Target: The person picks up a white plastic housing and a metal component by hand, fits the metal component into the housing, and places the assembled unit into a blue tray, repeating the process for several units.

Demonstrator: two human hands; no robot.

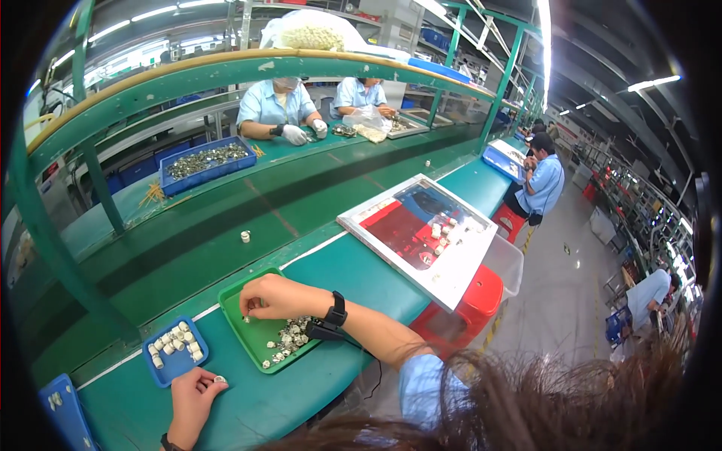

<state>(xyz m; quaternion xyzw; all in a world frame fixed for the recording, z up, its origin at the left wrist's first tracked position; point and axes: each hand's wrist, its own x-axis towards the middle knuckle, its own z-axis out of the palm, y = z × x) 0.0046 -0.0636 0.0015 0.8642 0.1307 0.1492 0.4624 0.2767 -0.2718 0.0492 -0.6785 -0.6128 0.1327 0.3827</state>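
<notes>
My left hand (194, 397) pinches a small white cylindrical part (220, 380) between thumb and fingers, low over the bench. With fingers closed, my right hand (278, 296) reaches over the green tray (228, 298) and grips a small metal piece (247, 319). A heap of small silvery and white metal pieces (289, 336) lies in the tray, below my right wrist. Just beyond my left hand stands a small blue tray (167, 374) holding several white cylindrical parts (179, 338). Black bands circle both wrists.
Another blue tray (71, 413) sits at the left edge. A white-framed panel (361, 233) with white parts lies to the right, near a red stool (481, 293). One white part (245, 236) rests on the green belt (301, 197). Across it, two people work beside a blue bin (177, 188).
</notes>
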